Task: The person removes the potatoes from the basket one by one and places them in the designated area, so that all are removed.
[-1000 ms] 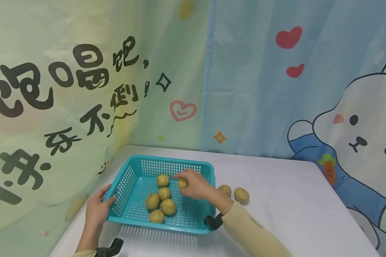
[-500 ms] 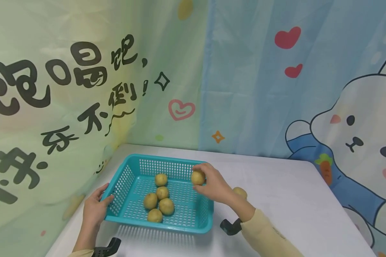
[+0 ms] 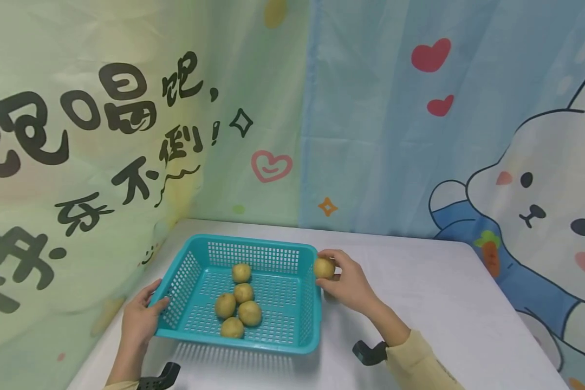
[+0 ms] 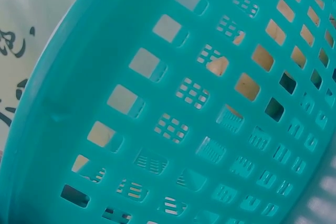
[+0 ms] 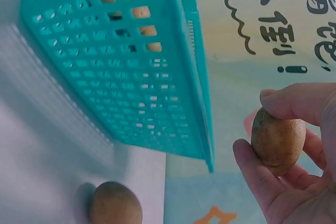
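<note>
My left hand (image 3: 137, 320) grips the left end of a turquoise plastic basket (image 3: 239, 345), its thumb over the rim. Inside lie several yellow-brown potatoes, among them one potato (image 3: 250, 313) near the middle. Just beyond the basket's right rim, my right hand (image 3: 349, 283) pinches another potato (image 3: 324, 268) between thumb and fingers. The right wrist view shows this held potato (image 5: 278, 141) up in the air, beside the basket's wall (image 5: 142, 77). The left wrist view is filled by the basket's slotted side (image 4: 157, 87); the left hand does not show there.
A loose potato (image 5: 115, 204) lies on the white tabletop (image 3: 419, 303), mostly hidden by the right hand in the head view. A printed curtain (image 3: 370, 108) with cartoon drawings hangs behind and beside the table.
The right hand has carried the potato from inside the basket, up and right, out past the right rim. The left hand keeps its grip on the basket.
</note>
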Tool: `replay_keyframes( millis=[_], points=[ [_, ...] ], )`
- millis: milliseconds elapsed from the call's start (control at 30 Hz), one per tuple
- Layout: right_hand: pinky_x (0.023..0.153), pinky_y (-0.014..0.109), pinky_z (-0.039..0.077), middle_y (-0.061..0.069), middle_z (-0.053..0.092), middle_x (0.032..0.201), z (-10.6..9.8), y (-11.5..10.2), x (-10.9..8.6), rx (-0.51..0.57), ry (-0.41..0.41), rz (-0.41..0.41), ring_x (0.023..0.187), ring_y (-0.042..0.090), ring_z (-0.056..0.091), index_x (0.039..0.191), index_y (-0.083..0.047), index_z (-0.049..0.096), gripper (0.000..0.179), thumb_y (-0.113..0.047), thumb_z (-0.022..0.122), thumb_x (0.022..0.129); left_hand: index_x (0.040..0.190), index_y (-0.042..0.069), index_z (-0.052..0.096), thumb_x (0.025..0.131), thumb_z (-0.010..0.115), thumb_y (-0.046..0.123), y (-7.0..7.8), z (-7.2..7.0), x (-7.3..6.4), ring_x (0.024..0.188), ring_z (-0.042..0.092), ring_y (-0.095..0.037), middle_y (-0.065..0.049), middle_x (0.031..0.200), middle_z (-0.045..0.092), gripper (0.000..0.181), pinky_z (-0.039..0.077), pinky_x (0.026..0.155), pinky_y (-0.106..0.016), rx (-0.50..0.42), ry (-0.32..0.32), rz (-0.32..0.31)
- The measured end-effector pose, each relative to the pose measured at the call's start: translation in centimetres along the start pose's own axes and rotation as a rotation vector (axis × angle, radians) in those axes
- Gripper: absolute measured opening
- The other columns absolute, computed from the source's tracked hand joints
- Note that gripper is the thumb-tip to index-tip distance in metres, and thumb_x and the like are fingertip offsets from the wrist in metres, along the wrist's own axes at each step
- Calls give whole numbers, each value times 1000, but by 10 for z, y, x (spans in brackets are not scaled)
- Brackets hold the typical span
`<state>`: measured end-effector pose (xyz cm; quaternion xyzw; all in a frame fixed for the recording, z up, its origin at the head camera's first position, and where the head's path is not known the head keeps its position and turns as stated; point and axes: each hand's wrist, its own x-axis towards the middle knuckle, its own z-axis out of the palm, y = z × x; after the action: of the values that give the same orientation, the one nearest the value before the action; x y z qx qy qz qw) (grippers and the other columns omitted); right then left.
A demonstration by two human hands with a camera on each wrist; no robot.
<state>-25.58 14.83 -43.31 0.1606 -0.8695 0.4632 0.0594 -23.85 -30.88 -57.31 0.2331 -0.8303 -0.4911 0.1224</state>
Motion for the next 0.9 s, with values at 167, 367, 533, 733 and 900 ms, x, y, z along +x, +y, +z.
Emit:
replay_keyframes(
  millis=[167, 367, 533, 733, 900],
  points=[
    [81, 29, 55, 8, 56, 131, -6, 11, -6, -24, 15, 46, 119, 30, 56, 129, -9, 57, 55, -5, 77, 79, 148, 23, 43, 94, 62, 22, 1, -2, -1, 109, 62, -29, -16, 135, 58, 58, 52, 65, -27, -9, -12, -9],
    [82, 38, 53, 8, 57, 129, -13, 32, -17, -37, 76, 93, 116, 30, 56, 127, -10, 59, 53, -7, 78, 78, 148, 22, 44, 94, 62, 22, 3, -2, -1, 110, 62, -29, -15, 135, 58, 57, 52, 65, -26, -12, -8, -4],
    [88, 45, 52, 14, 58, 127, -15, 53, -29, -76, 120, 80, 116, 36, 57, 125, -5, 60, 51, -3, 79, 77, 148, 24, 43, 95, 62, 24, 2, -3, 0, 107, 62, -27, -15, 134, 59, 57, 52, 64, -26, -13, -10, 0],
    [89, 47, 51, 16, 57, 128, -19, 68, -46, -135, 133, 137, 117, 37, 56, 124, -4, 60, 50, -2, 77, 78, 148, 22, 44, 94, 62, 23, 11, -7, -5, 103, 63, -25, -16, 134, 59, 57, 52, 64, -25, -22, -27, -3],
    [73, 29, 53, 16, 57, 126, -24, 84, -58, -186, 162, 120, 109, 31, 58, 124, -5, 60, 51, -1, 78, 76, 148, 21, 43, 94, 63, 23, 13, -7, -8, 103, 63, -25, -16, 134, 59, 57, 52, 63, -27, -36, -36, -14]
  ],
)
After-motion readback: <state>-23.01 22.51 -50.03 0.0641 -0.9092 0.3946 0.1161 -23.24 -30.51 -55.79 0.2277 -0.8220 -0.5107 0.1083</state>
